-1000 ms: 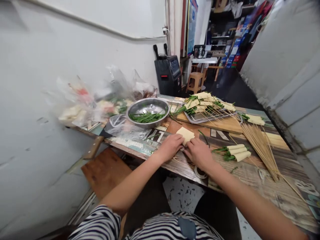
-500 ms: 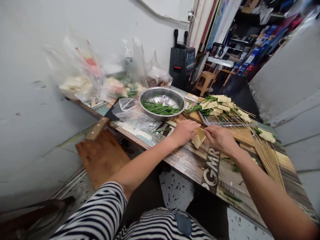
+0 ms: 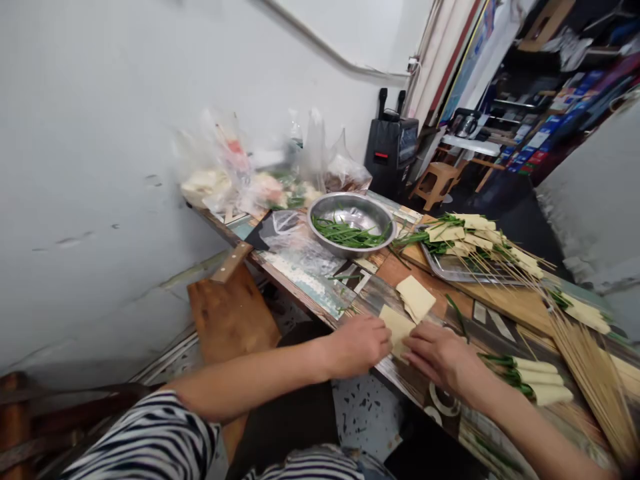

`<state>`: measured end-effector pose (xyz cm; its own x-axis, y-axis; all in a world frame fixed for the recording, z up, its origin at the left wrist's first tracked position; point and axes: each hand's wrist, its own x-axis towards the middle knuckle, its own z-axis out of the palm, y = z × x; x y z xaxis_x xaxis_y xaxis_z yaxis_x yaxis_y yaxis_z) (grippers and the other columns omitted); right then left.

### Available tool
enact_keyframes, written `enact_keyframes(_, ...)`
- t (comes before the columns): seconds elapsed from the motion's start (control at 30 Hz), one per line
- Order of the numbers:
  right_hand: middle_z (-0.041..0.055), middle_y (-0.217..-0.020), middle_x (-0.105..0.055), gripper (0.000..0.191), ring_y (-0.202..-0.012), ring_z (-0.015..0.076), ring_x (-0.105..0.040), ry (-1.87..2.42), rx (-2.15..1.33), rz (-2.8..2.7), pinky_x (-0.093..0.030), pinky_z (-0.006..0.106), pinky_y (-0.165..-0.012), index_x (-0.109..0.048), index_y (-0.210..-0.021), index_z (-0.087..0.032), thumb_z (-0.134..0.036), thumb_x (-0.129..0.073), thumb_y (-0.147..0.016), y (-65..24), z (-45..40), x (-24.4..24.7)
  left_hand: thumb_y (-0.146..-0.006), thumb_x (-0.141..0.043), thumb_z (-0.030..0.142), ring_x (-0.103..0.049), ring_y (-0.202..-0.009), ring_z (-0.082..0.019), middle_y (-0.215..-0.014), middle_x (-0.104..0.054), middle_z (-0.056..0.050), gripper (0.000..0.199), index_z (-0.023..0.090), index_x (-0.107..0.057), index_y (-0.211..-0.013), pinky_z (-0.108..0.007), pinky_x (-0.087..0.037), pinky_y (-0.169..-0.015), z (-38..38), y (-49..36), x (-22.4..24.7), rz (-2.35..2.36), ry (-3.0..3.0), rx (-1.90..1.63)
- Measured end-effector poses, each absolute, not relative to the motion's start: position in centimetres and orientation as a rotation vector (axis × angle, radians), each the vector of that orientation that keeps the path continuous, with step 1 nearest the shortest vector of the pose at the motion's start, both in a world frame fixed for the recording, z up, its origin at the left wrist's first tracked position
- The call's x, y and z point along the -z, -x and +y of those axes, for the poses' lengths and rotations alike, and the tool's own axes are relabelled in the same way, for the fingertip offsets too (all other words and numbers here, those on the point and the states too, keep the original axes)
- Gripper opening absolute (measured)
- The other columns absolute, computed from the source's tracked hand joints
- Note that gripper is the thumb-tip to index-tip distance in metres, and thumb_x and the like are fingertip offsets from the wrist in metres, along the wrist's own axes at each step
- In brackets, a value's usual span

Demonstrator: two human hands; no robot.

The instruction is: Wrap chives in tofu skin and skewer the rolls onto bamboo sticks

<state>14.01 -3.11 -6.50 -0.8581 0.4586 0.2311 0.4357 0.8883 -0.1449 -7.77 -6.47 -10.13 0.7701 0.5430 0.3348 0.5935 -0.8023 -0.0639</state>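
A thin beige tofu sheet (image 3: 395, 322) lies at the table's front edge between my hands. My left hand (image 3: 359, 345) has its curled fingers closed on the sheet's left side. At the right side, my right hand (image 3: 440, 352) pinches the sheet's near corner; its fingertips are partly hidden. Just beyond lies a small stack of tofu sheets (image 3: 417, 297). Several tofu rolls (image 3: 540, 380) with green chives inside lie right of my right hand. Farther back, a steel bowl (image 3: 387, 243) holds cut chives (image 3: 345, 232).
A metal tray (image 3: 443, 270) with skewered tofu and chives rests on a wooden board (image 3: 525, 303). Bamboo skewers (image 3: 595, 373) lie at the right. A cleaver (image 3: 234, 260) sits at the left edge, its handle overhanging. Plastic bags (image 3: 240, 177) and a black speaker (image 3: 390, 143) stand behind.
My hands have moved toward me to the table's front edge. The sheet, tilted up between them before, now lies flatter. The view has shifted, showing the stack and rolls.
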Motion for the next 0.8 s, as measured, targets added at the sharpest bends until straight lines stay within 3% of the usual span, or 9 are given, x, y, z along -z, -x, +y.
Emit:
enact_keyframes(0.1,0.0063,-0.076,-0.062,0.026,-0.07,0.0143,-0.058,0.671,-0.101,-2.708,-0.044,0.025,-0.063,-0.068,-0.091,-0.017,-0.028,-0.046,-0.094,-12.0,-0.6,5.1,-0.092,-0.045,0.017,-0.057,-0.079,-0.017,-0.082,-0.064,-0.006,0.017,0.014,-0.061,-0.093,-0.032,-0.044,-0.073,-7.3,8.7,11.5,-1.013,2.778,0.647)
enact_keyframes(0.2,0.0067,-0.077,-0.062,0.029,-0.073,0.0159,-0.059,0.786,0.067,-2.76,-0.043,0.025,-0.064,-0.07,-0.087,-0.019,-0.033,-0.045,-0.093,-7.4,5.5,1.9,-0.093,-0.043,0.019,-0.059,-0.079,-0.016,-0.083,-0.068,-0.006,0.019,0.015,-0.062,-0.095,-0.031,-0.046,-0.073,-6.8,9.8,11.8,-1.143,2.753,1.003)
enact_keyframes(0.37,0.0107,-0.098,-0.069,0.029,-0.09,0.0214,-0.064,1.242,0.307,-3.145,-0.045,0.027,-0.071,-0.07,-0.106,-0.02,-0.034,-0.057,-0.085,2.1,16.2,1.1,-0.09,-0.045,0.016,-0.063,-0.076,-0.016,-0.082,-0.07,-0.006,0.018,0.017,-0.061,-0.098,-0.031,-0.049,-0.072,-5.7,11.1,12.6,-1.256,2.785,1.532)
enact_keyframes(0.47,0.0116,-0.094,-0.071,0.033,-0.085,0.0219,-0.066,1.358,0.306,-3.225,-0.045,0.026,-0.066,-0.072,-0.102,-0.017,-0.035,-0.067,-0.075,5.1,19.5,3.5,-0.089,-0.046,0.016,-0.065,-0.076,-0.015,-0.082,-0.071,-0.006,0.02,0.018,-0.061,-0.101,-0.029,-0.051,-0.072,-5.4,11.4,13.0,-1.275,2.85,1.69)
enact_keyframes(0.57,0.0101,-0.089,-0.072,0.024,-0.084,0.0203,-0.067,1.271,0.28,-3.276,-0.045,0.025,-0.066,-0.073,-0.093,-0.018,-0.031,-0.066,-0.075,5.8,20.7,4.6,-0.088,-0.049,0.016,-0.067,-0.077,-0.014,-0.085,-0.073,-0.005,0.019,0.019,-0.061,-0.103,-0.028,-0.051,-0.072,-5.0,11.5,13.7,-1.249,2.83,1.79)
enact_keyframes(0.8,0.0156,-0.091,-0.072,0.03,-0.086,0.024,-0.066,1.143,0.429,-3.201,-0.043,0.028,-0.07,-0.073,-0.093,-0.012,-0.023,-0.048,-0.081,6.2,21.1,0.2,-0.087,-0.052,0.016,-0.068,-0.079,-0.013,-0.087,-0.073,-0.006,0.021,0.018,-0.061,-0.107,-0.025,-0.052,-0.074,-5.1,11.7,13.5,-1.163,2.776,1.976)
